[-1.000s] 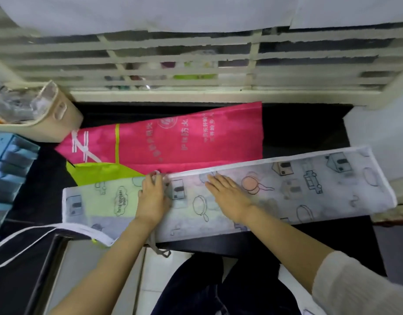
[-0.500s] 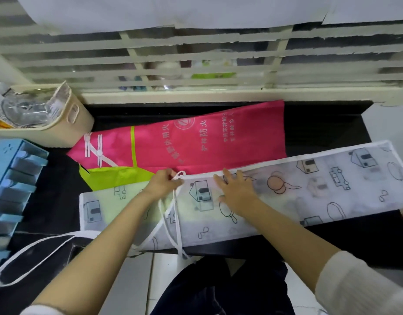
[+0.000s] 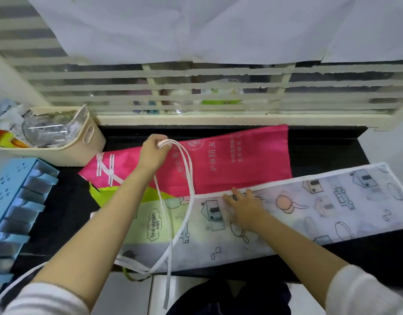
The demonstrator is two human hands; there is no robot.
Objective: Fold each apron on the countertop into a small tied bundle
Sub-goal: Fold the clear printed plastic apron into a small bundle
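White printed apron (image 3: 321, 208): folded into a long narrow strip along the front of the black countertop (image 3: 321, 144), printed with houses, cars and pans (a label near its left end reads "Happy and").
Right hand (image 3: 243, 208): lies flat on this apron's far edge, a little left of its middle. The fingers are straight and slightly spread, pressing the cloth down and pinching nothing.
Left hand (image 3: 151, 153): raised beyond the apron's far edge, fingers curled tight round a loop of the white ties (image 3: 189, 178).
White ties: run from that grip down across the apron's left part to its near edge. One end hangs past that edge, and another strand trails off from the apron's near left corner.
Pink apron (image 3: 241, 162): folded long, just behind the white printed apron and touching its far edge. It bears white Chinese characters, and a lime-green part at its left end shows through the white cloth.
Beige basket (image 3: 82, 146): well behind the apron's left end, holding clear wrappers.
Blue rack (image 3: 16, 201): left of the apron's left end.
Window grille (image 3: 196, 87): behind the apron, past the pink one, with cream bars and white sheets hung over its top.
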